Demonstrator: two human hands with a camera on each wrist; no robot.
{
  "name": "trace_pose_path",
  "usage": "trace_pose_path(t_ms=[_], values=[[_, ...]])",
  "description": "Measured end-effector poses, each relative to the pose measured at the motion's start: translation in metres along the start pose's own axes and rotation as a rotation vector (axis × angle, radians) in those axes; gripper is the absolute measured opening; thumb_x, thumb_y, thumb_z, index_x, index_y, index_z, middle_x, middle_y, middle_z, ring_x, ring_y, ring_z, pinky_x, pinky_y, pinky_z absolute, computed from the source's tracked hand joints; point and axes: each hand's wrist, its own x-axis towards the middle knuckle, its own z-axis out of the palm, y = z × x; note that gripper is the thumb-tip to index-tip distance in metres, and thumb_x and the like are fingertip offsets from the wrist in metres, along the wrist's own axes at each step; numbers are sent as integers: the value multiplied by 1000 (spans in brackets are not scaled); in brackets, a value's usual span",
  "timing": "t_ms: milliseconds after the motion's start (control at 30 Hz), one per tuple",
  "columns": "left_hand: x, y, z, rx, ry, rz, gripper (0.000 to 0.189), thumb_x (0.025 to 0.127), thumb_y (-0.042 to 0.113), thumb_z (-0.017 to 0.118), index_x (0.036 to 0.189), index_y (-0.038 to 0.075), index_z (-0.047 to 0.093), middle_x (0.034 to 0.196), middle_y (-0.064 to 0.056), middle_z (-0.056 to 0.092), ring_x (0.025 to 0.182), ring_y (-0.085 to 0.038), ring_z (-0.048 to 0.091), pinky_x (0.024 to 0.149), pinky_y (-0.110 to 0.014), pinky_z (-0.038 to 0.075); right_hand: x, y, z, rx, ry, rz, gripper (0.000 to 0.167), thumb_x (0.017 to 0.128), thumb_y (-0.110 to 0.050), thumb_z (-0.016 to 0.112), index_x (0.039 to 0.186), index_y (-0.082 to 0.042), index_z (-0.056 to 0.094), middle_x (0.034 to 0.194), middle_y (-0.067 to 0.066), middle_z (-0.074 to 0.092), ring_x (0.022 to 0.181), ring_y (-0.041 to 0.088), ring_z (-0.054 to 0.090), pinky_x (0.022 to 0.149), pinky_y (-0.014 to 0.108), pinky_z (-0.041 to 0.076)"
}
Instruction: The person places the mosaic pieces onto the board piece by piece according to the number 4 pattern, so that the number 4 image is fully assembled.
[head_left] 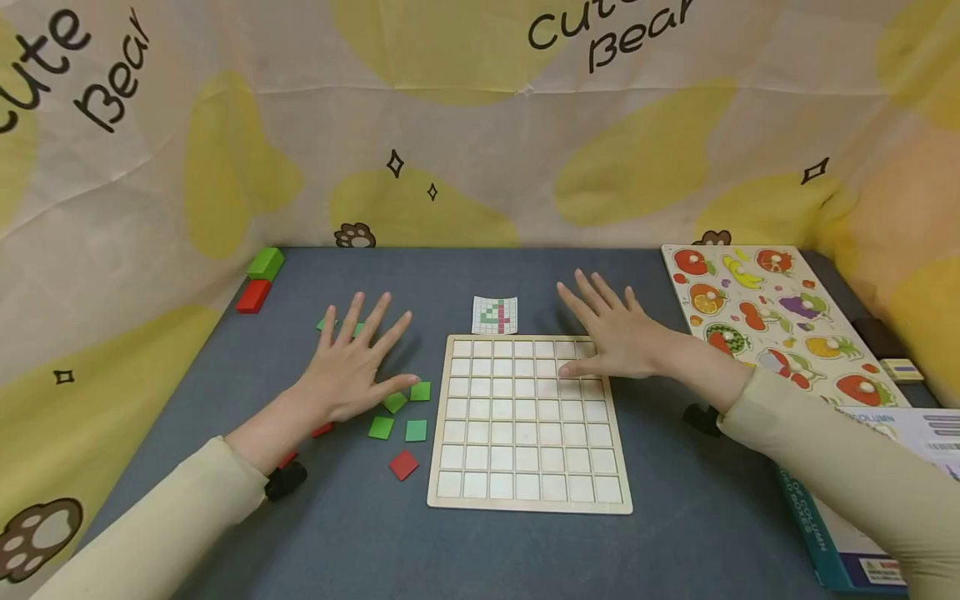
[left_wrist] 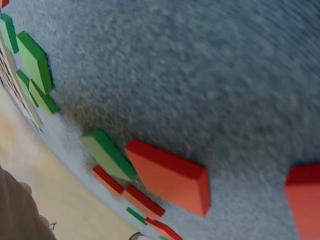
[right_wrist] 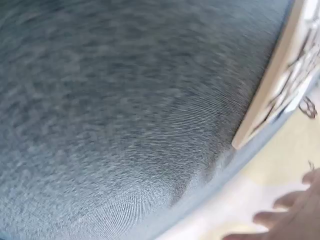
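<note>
My left hand (head_left: 348,367), fingers spread straight, hovers over scattered green and red square tiles left of the board. A green tile (head_left: 381,427) and a red tile (head_left: 403,465) show beside it; the left wrist view has a red tile (left_wrist: 170,177) close up. Also spread flat, my right hand (head_left: 618,337) overlaps the upper right corner of the wooden grid board (head_left: 530,504), holding nothing. White squares fill the board's visible cells. Just behind the board lies a small pattern card (head_left: 495,316) with green and pink squares on a grid.
A fruit puzzle board (head_left: 780,325) leans over the right side of the table, with a blue-edged box (head_left: 806,525) in front of it. Green (head_left: 266,263) and red blocks (head_left: 253,296) sit at the far left edge. A printed cloth (head_left: 465,125) hangs behind.
</note>
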Motion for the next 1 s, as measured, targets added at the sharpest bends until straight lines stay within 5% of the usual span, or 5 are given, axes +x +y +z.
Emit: trace_pose_path(t_ms=[267,567,767,1000], values=[[5,-23,-9,-129,10,-43,82,97,65,40,160,23,9,169,-12,2,156,-40,-2,121,-67,0,-2,23,-12,285,-197,-113,114,75,-41,84,159,-8,14,167,20,1,154,45,3,118,68,16],[17,-66,-23,-386,7,-131,57,102,23,50,149,-4,35,155,-29,35,145,-47,30,117,-64,23,-3,31,-8,341,-356,-176,116,70,-29,88,158,-8,16,168,16,5,154,41,8,118,60,23],[21,-84,-23,-403,21,-146,38,99,3,45,135,-5,54,138,-30,54,131,-47,47,109,-62,37,-3,30,1,364,-392,-180,126,67,-33,89,159,-6,7,167,17,-9,155,39,-6,121,59,18],[21,-97,-21,-377,8,-171,37,96,-1,43,130,-7,57,131,-33,56,127,-50,47,107,-63,37,-5,31,5,371,-419,-174,128,69,-33,88,159,-7,0,167,15,-15,155,36,-11,122,57,15]])
